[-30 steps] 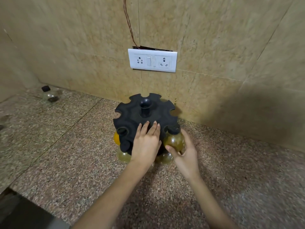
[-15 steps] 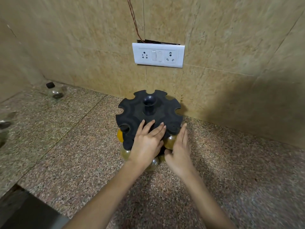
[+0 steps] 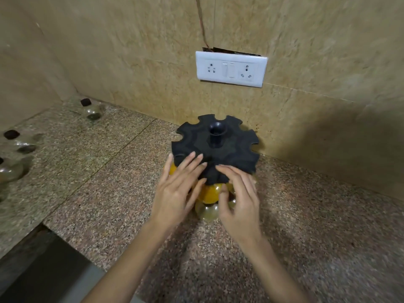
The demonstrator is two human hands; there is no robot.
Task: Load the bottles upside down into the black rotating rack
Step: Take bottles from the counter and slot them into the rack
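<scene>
The black rotating rack (image 3: 231, 147), a notched disc with a central post, stands on the granite counter by the wall. Beneath its near edge hang bottles with yellow contents (image 3: 208, 193) and a paler one (image 3: 207, 212) lower down. My left hand (image 3: 178, 189) lies flat with spread fingers on the disc's near left edge. My right hand (image 3: 239, 193) rests its fingertips on the near right edge, thumb by the yellow bottle. Neither hand grips a bottle. Three clear bottles with black caps (image 3: 90, 109) (image 3: 20, 143) (image 3: 8, 170) stand at the far left.
A white socket and switch plate (image 3: 230, 68) sits on the tiled wall above the rack, a wire running up from it. The counter's front edge drops to a dark gap (image 3: 37, 265) at the lower left. Walls close the corner at the left and back.
My right hand let go of the bottle at the rack's near right and moved onto the disc's edge. The disc has turned; a yellow bottle now faces me. The view shifted left.
</scene>
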